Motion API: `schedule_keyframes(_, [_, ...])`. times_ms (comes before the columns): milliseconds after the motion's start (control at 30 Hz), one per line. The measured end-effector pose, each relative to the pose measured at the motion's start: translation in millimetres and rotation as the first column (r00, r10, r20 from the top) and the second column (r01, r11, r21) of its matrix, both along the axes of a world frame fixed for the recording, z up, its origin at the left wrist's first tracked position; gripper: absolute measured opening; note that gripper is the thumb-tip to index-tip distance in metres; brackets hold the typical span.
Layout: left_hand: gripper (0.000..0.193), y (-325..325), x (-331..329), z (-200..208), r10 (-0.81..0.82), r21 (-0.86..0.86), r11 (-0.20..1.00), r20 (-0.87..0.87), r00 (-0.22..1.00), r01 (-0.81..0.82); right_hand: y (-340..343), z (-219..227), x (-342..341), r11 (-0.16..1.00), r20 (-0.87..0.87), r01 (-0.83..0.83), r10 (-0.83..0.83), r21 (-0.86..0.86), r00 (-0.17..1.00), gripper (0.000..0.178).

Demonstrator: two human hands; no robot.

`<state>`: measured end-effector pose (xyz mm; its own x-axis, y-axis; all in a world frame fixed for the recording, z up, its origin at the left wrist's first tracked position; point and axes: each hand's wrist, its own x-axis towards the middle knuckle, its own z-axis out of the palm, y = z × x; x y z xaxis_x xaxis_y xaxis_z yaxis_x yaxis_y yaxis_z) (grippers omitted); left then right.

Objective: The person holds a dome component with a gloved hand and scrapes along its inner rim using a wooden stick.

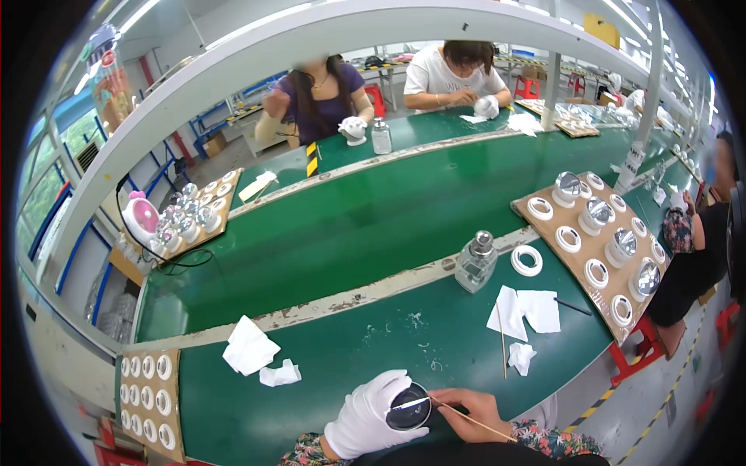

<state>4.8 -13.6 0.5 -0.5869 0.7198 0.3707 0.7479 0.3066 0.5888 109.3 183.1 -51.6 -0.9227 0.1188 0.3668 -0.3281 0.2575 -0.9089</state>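
My left hand (pixel 365 415), in a white glove, is closed around a round piece with a dark, shiny face (pixel 409 416). A light streak crosses that face. My right hand (pixel 466 415) is bare and pinches a thin wooden stick (pixel 491 429). The stick's tip reaches the edge of the dark face. Beyond my hands, small whitish scraps (pixel 435 365) dot the green table top. Right of them lie a second wooden stick (pixel 502 342), white cloth pieces (pixel 538 311), a crumpled tissue (pixel 521 357) and a dark thin rod (pixel 573 307).
A glass bottle (pixel 476 264) and a white ring (pixel 527 261) stand near the belt edge. Boards with white rings and silvery domes lie right (pixel 571 279) and far left; a ring board (pixel 172 450) lies near left. White cloths (pixel 250 346) rest left. Co-workers (pixel 458 78) sit across the green belt.
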Motion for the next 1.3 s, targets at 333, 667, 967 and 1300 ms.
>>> schedule_keyframes(333, [0.076,4,10,-16,0.055,0.081,0.996,-0.067,0.996,-0.049,-2,5,-1,1.0,0.013,0.005,-0.005,0.009,1.0,0.016])
schedule_keyframes(667, [0.088,4,0,-14,0.003,0.071,0.997,0.074,0.997,-0.008,-1,16,-11,0.981,-0.201,0.101,-0.066,0.168,0.977,0.014])
schedule_keyframes(967, [0.091,0,7,-14,-0.052,0.053,0.998,0.193,0.98,0.043,-2,7,8,0.965,-0.281,0.108,-0.039,0.237,0.959,0.017])
schedule_keyframes(1300, [0.085,2,3,-17,-0.069,0.125,0.991,0.245,0.967,0.039,-4,9,3,0.951,-0.315,0.156,-0.067,0.268,0.947,0.016])
